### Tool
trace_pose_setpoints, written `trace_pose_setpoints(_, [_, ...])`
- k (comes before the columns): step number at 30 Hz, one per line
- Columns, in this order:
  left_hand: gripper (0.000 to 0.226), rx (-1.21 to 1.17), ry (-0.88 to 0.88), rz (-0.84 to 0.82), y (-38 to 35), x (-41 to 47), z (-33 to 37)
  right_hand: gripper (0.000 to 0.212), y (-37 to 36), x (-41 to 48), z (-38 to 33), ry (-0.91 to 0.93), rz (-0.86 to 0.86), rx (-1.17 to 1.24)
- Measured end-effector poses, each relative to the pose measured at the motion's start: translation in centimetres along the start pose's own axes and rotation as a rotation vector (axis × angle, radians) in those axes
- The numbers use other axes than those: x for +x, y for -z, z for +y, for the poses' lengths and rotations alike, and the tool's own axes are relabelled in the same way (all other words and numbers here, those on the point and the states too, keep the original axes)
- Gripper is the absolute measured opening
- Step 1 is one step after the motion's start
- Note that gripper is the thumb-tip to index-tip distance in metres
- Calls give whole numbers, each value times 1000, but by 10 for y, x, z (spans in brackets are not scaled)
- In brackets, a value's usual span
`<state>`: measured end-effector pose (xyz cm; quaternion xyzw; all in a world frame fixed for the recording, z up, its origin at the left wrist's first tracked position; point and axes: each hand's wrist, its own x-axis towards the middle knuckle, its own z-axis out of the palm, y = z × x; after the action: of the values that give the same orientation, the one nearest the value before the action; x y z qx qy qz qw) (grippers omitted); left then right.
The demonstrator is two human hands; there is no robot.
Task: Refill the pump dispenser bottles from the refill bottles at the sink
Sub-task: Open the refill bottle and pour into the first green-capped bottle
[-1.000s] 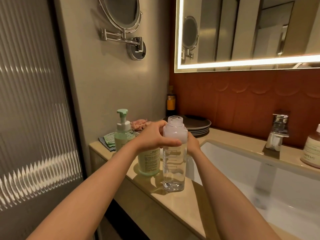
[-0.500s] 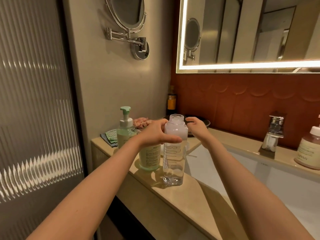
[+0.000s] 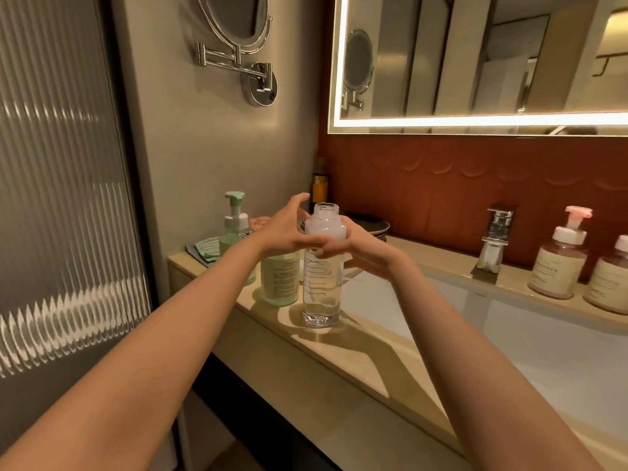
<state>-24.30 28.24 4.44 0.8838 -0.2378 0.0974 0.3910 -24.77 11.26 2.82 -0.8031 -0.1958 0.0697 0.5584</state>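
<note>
I see the clear bottle [image 3: 321, 283] upright on the table [image 3: 343, 365], cap off, neck open. It stands close to the front edge, just left of the sink basin [image 3: 530, 338]. Tall outlined letters run down its side; they start "BO", rest not readable for sure.

My right hand [image 3: 355, 248] is grasping the clear bottle below the shoulder, with its fingers [image 3: 327, 248] curled across the front. My left hand [image 3: 280, 229] is released: fingers spread and raised, gripping nothing, thumb just at the bottle's shoulder.

The green bottle [image 3: 280, 282] is just beside the clear one on its left. It has a pale label with small print, too fine to read, and its top is hidden by my left hand. The green pump dispenser [image 3: 233, 229] stands behind it, near the wall, beside a folded green cloth [image 3: 206, 248].

Two pink pump bottles [image 3: 559, 266] stand on the back ledge right of the faucet [image 3: 496, 239]. Their cream labels have print too small to read. A dark bottle with a yellow label [image 3: 319, 185] is in the back corner, next to stacked plates [image 3: 377, 227].

There is open table along the front strip, right of the clear bottle. The wall is close on the left.
</note>
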Motion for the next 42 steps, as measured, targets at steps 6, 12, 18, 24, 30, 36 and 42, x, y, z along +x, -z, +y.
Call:
trace_pose_setpoints(6, [135,-81,141,228,12,-11,-10,71,-17,11,7,189,192,27])
trace_pose_setpoints(12, [127,-360,257,258,1,-15,-35,76,-33,14,19,162,409,38])
trace_pose_setpoints(18, [104,-310,283,217,-20,-17,-58,67,-39,14,20,123,541,-25])
trace_pose_setpoints(24, [105,-168,356,305,-30,-8,-62,68,-39,13,15,112,557,10])
trace_pose_setpoints(30, [92,-282,291,257,-39,-15,-57,51,-25,1,9,154,528,-143])
trace_pose_setpoints(36, [78,-366,207,164,-60,-19,-42,49,-8,-15,7,146,541,-312])
trace_pose_setpoints(42, [81,-393,215,173,-70,-14,-41,54,4,-23,10,84,617,-517])
